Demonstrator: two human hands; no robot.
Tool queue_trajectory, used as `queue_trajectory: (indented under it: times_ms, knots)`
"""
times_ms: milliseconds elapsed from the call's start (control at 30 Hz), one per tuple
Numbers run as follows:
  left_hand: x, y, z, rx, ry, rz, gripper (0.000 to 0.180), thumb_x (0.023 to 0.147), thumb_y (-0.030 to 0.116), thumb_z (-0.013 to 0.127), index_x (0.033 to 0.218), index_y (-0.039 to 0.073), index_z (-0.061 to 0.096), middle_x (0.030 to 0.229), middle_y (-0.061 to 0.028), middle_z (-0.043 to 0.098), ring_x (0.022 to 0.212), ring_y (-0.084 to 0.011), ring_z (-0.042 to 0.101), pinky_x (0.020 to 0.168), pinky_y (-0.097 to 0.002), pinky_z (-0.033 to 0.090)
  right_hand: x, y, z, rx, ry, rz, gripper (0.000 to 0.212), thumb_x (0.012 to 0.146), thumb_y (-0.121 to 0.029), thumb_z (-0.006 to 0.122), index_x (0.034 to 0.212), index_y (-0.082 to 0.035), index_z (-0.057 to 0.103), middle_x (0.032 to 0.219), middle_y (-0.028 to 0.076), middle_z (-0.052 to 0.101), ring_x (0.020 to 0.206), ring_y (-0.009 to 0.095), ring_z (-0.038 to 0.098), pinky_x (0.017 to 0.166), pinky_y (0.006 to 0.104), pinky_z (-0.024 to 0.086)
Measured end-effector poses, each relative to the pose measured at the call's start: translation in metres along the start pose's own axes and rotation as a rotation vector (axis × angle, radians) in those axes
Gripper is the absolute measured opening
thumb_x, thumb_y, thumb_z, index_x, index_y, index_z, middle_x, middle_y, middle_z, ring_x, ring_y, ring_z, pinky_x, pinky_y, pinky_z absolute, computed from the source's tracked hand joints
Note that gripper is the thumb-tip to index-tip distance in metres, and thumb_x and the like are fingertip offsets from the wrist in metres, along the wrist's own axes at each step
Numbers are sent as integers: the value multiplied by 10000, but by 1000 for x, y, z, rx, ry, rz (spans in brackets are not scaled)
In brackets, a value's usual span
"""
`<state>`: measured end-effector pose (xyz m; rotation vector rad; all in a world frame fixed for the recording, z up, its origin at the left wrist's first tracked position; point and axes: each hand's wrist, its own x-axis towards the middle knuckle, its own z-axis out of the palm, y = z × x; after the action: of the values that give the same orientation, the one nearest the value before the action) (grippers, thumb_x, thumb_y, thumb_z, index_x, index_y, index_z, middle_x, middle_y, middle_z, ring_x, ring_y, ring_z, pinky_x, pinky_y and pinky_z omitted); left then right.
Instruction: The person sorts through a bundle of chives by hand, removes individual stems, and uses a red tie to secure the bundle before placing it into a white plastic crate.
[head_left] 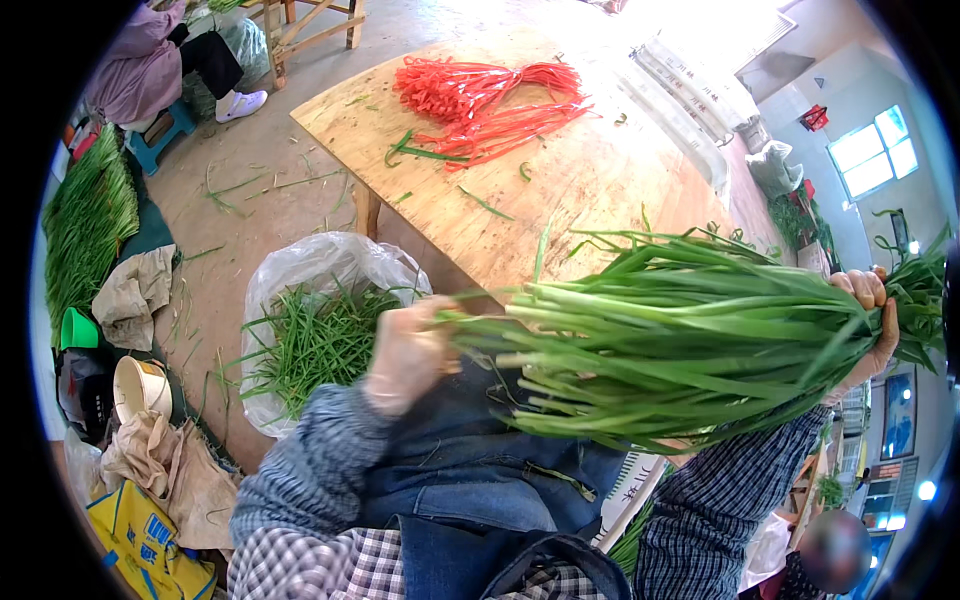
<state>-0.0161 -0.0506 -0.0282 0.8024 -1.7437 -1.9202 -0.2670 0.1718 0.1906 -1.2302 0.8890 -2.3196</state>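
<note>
My right hand (865, 310) is wrapped round a large bunch of garlic chives (690, 330), with leaf ends sticking out beyond the fist at the far right. The bunch lies sideways above my lap, its pale cut ends toward the left. Close to those ends is my left hand (410, 350), slightly smeared by motion, its fingers closed on a few thin green strands at the bunch's edge. Below and left of that hand, a clear plastic bag (268, 290) stands open on the floor, holding loose green leaves (325, 335).
Red plastic strips (470, 95) and leaf scraps lie on the wooden table (420, 190) ahead. At left are a chive heap (95, 220), a cream bucket (140, 385), cloths (135, 295) and a yellow bag (145, 545). A person (150, 70) sits at far left on a blue stool (160, 140).
</note>
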Motion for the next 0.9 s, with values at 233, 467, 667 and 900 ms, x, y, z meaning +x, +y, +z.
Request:
queue_trajectory:
  times_ms: [233, 467, 667, 900]
  knots:
    - [-39, -56, -144, 1364, 201, 65, 354, 713, 152, 652, 1023, -14, 611, 879, -203, 629, 842, -323, 605, 767, -413, 472, 0, 4, -20, 123, -111, -101, 308, 840, -136, 487, 1064, 64, 417, 735, -22, 388, 683, 97, 393, 692, 271, 352]
    - [-14, 34, -8, 90, -277, 147, 491, 831, 341, 626, 1124, -46, 555, 1064, -194, 603, 1005, -264, 577, 882, -333, 434, -6, 12, -6, 115, -282, -96, 351, 783, -134, 565, 1028, 12, 360, 731, -25, 428, 636, 88, 435, 673, 261, 382]
    - [-11, 44, 39, 358, -285, 314, 510, 796, 409, 654, 1046, -31, 591, 880, -203, 636, 843, -286, 630, 750, -331, 482, -8, 22, 2, 96, -340, -120, 425, 804, -159, 604, 1095, 45, 371, 738, -40, 428, 651, 76, 454, 681, 255, 399]
    - [-16, 7, 43, 229, -82, 511, 106, 850, 72, 614, 911, -14, 615, 648, -138, 618, 562, -196, 620, 510, -280, 475, -16, 14, -1, 76, -259, -130, 387, 786, -148, 614, 1045, 16, 377, 710, -45, 457, 620, 79, 474, 658, 242, 410]
